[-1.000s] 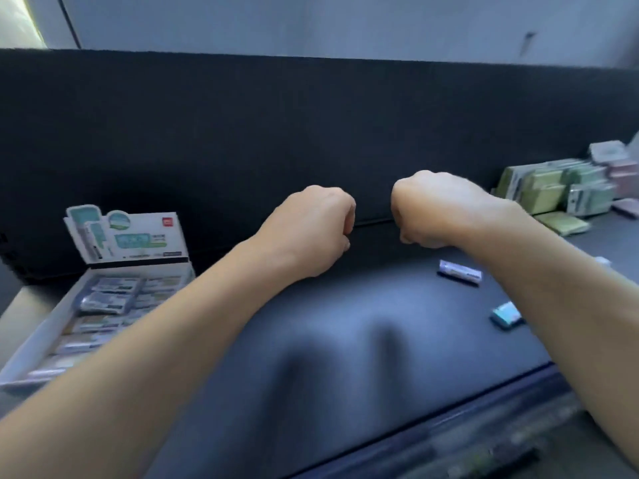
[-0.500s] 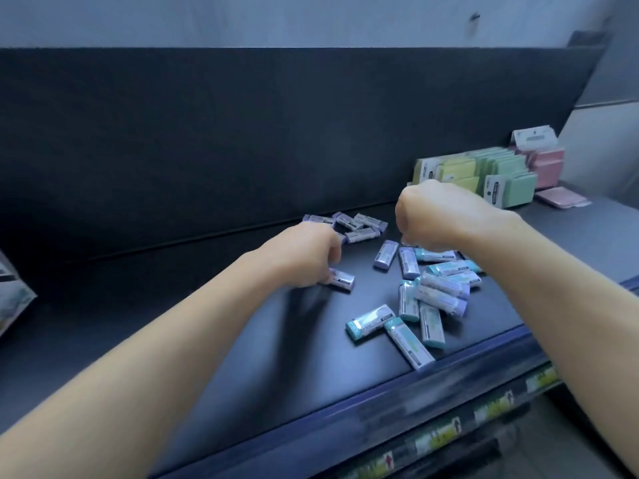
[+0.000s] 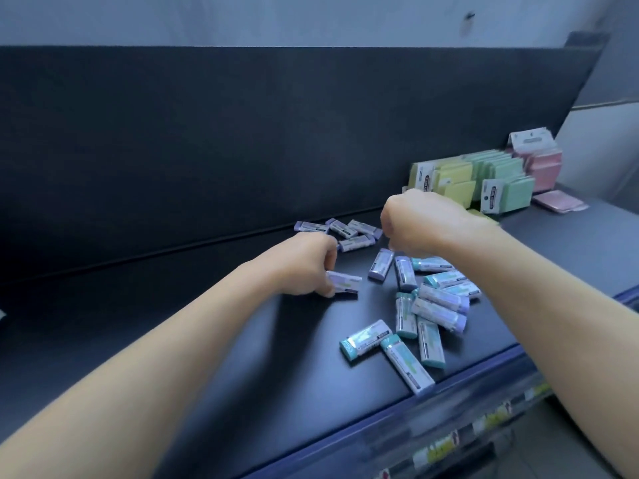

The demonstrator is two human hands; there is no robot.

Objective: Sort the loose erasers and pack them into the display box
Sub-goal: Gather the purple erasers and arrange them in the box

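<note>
Item: our left hand (image 3: 307, 266), fingers curled, pinched one purple-and-white sleeved rectangular eraser (image 3: 344, 284) low over the dark shelf (image 3: 242, 340). Our right hand (image 3: 420, 223) hung curled like a fist above the loose pile of teal and purple sleeved erasers (image 3: 428, 305); whether it held anything we could not tell. A small cluster of purple erasers (image 3: 345, 231) lay by the black back panel (image 3: 242, 133). Yellow, green and pink packets (image 3: 491, 181) stood at far right.
</note>
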